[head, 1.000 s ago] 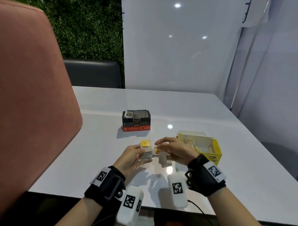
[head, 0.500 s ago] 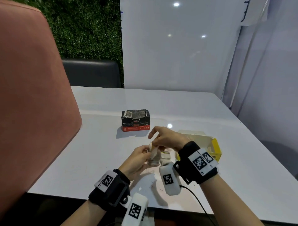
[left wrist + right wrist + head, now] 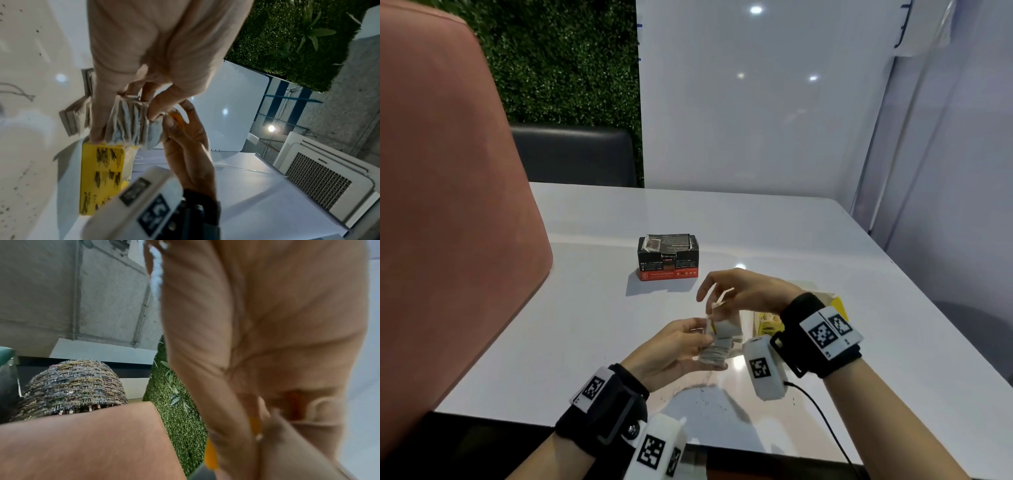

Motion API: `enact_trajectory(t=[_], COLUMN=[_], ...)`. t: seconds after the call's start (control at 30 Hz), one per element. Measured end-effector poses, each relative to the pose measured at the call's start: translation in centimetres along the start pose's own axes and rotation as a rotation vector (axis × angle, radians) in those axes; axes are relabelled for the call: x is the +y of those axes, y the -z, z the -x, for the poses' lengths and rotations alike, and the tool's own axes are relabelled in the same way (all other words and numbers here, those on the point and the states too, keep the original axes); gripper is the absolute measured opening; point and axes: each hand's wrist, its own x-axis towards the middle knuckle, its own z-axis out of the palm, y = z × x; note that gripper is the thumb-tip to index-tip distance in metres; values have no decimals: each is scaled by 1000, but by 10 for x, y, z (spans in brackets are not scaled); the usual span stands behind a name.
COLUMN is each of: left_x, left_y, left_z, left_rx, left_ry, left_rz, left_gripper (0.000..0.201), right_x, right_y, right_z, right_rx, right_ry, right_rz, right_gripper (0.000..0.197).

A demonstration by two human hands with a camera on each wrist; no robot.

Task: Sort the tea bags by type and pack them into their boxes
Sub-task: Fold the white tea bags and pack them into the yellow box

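Observation:
My left hand (image 3: 702, 339) grips a stack of pale paper tea bags (image 3: 717, 351) just above the table's near middle; the left wrist view shows their fanned edges (image 3: 131, 123) between its thumb and fingers. My right hand (image 3: 714, 301) is directly above the stack and pinches a yellow tag (image 3: 176, 118) at its top. The right wrist view is a blurred palm with a yellow tag (image 3: 211, 456). A black and red tea box (image 3: 668, 257) stands open farther back. The yellow tea box (image 3: 837, 305) lies at the right, mostly hidden behind my right wrist.
More pale tea bags (image 3: 72, 120) lie on the white table (image 3: 585, 325) under the held stack. Dark tea crumbs (image 3: 702, 397) speckle the near edge. A pink chair back (image 3: 448, 205) fills the left side, and a white wall panel (image 3: 756, 120) stands behind the table.
My right hand has risen from beside the stack to above it, pulling a tag upward. The left hand has kept hold of the tea bags and shifted slightly toward me.

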Motion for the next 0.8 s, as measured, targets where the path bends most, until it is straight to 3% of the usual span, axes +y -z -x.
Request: enact_trajectory(t=[0.2, 0.3, 0.37, 0.6, 0.8], left_x=[3, 4, 4, 2, 0], left_y=[3, 4, 5, 2, 3], left_z=[3, 3, 2, 3, 3], left_rx=[-45, -33, -4, 22, 52], left_ry=[-13, -40, -56, -72, -54], left_rz=[112, 145, 155, 118, 84], left_gripper=[32, 28, 26, 25, 26], right_x=[6, 4, 5, 10, 7], right_y=[-22, -33, -35, -30, -34], right_z=[-5, 3, 11, 21, 24], right_rx=[362, 486, 471, 303, 434], right_ry=[62, 137, 178, 211, 266], right_rz=[271, 387, 430, 491, 610], right_gripper=[34, 20, 12, 14, 19])
